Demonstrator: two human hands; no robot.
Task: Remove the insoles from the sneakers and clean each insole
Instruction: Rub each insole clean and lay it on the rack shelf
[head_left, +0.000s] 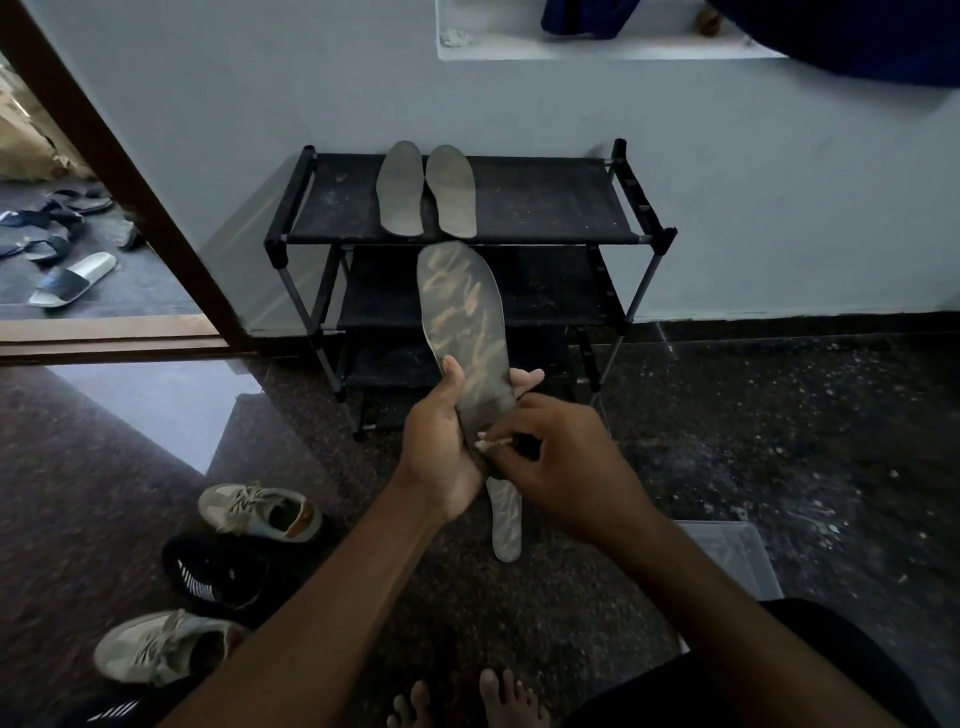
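Note:
My left hand (441, 447) grips the heel end of a dusty grey insole (462, 312), which stands up in front of the rack. My right hand (566, 467) is curled round a small brush (491, 443), its pale tip against the insole's heel. A second insole (506, 525) lies on the floor just below my hands, partly hidden by them. Two more grey insoles (400, 189) (453, 189) lie side by side on the rack's top shelf. On the floor at the left are two beige sneakers (257, 509) (161, 644) and a black sneaker (218, 571).
The black three-tier shoe rack (545, 208) stands against the white wall. A clear plastic box (727, 556) sits on the dark speckled floor at my right. Slippers (72, 280) lie beyond the open doorway at the left. My bare feet (467, 701) are at the bottom.

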